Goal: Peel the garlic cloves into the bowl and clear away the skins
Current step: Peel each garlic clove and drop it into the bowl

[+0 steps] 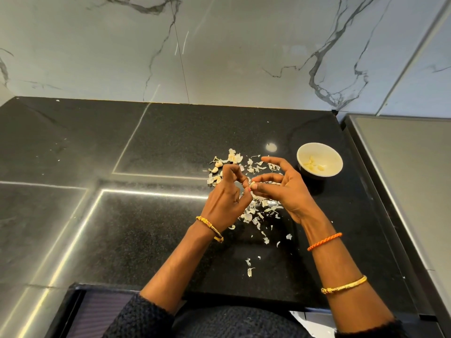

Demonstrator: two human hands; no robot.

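Stray garlic skins (251, 217) trail from the countertop's (122, 228) near edge up to mid-counter, where both hands meet over the pile. Left hand (225, 198) and right hand (284, 189) are both pinching one garlic clove (253, 185) between fingertips, other fingers loosely curled. Bowl (319, 160) with peeled cloves (313, 165) sits near the right edge; unpeeled cloves (217, 167) lie just beyond the left hand.

On the counter (146, 228), the bowl (319, 160) stands far right with peeled cloves (312, 165) in it. Left of it lie scattered skins (256, 215) and unpeeled cloves (217, 167); both hands meet above the skins, a clove (253, 184) between them.
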